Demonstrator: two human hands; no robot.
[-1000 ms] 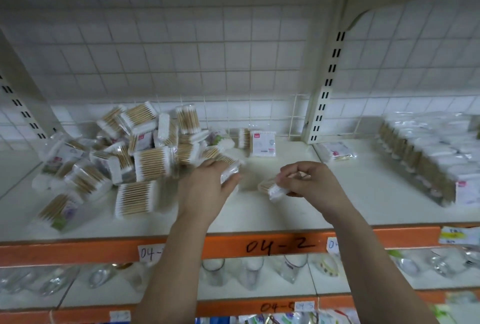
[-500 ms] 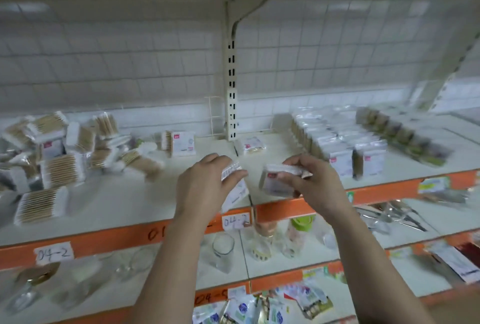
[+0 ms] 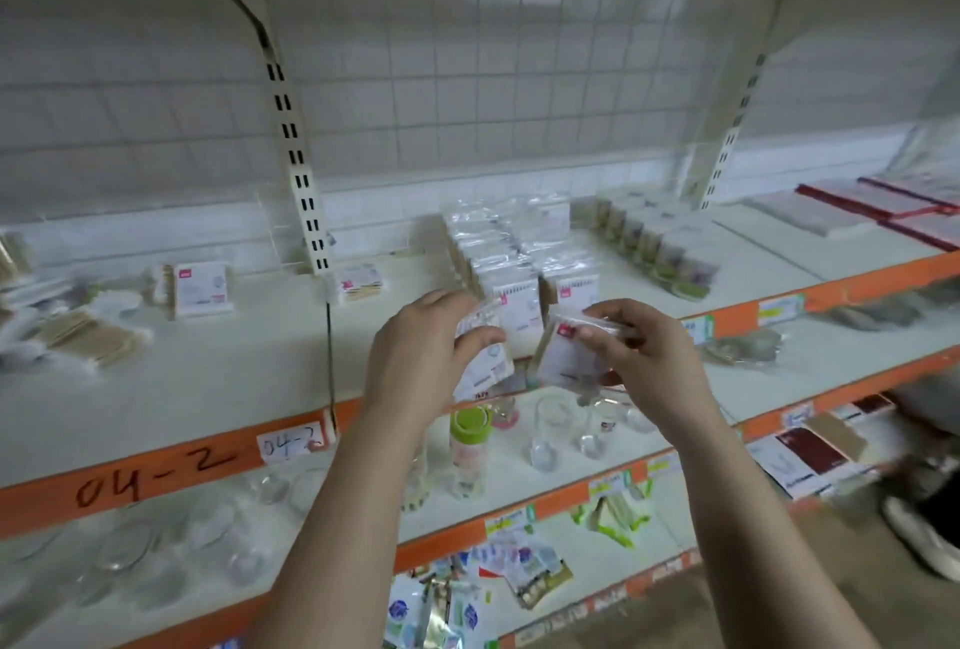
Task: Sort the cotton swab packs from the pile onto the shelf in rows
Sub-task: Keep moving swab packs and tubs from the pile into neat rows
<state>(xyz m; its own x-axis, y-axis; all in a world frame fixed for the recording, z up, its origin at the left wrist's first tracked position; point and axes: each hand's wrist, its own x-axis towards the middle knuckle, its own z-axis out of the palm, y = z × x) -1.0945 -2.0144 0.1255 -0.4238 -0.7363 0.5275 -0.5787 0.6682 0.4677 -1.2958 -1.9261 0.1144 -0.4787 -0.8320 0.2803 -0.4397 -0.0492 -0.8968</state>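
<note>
My left hand [image 3: 415, 362] grips one cotton swab pack [image 3: 485, 362] with a white label facing me. My right hand [image 3: 644, 357] pinches a second swab pack [image 3: 563, 352] by its top edge. Both packs hang just in front of the shelf edge, below two standing rows of swab packs [image 3: 511, 258] on the white shelf [image 3: 249, 362]. The loose pile of swab packs [image 3: 78, 331] lies at the far left of the shelf, partly cut off by the frame. A single pack [image 3: 200, 287] stands upright beside it, and another pack [image 3: 361, 282] lies flat near the upright post.
A further row of packs [image 3: 654, 243] stands right of the two rows. Flat red-edged packages [image 3: 872, 206] lie at the far right. The orange shelf edge [image 3: 156, 471] reads 04-2. Glasses and a green-lidded bottle [image 3: 470, 445] stand on the shelf below. A shoe [image 3: 924, 534] shows at lower right.
My view has swung right, so the pile slid to the left edge. Both hands carried their packs rightward and now hold them in front of the standing rows.
</note>
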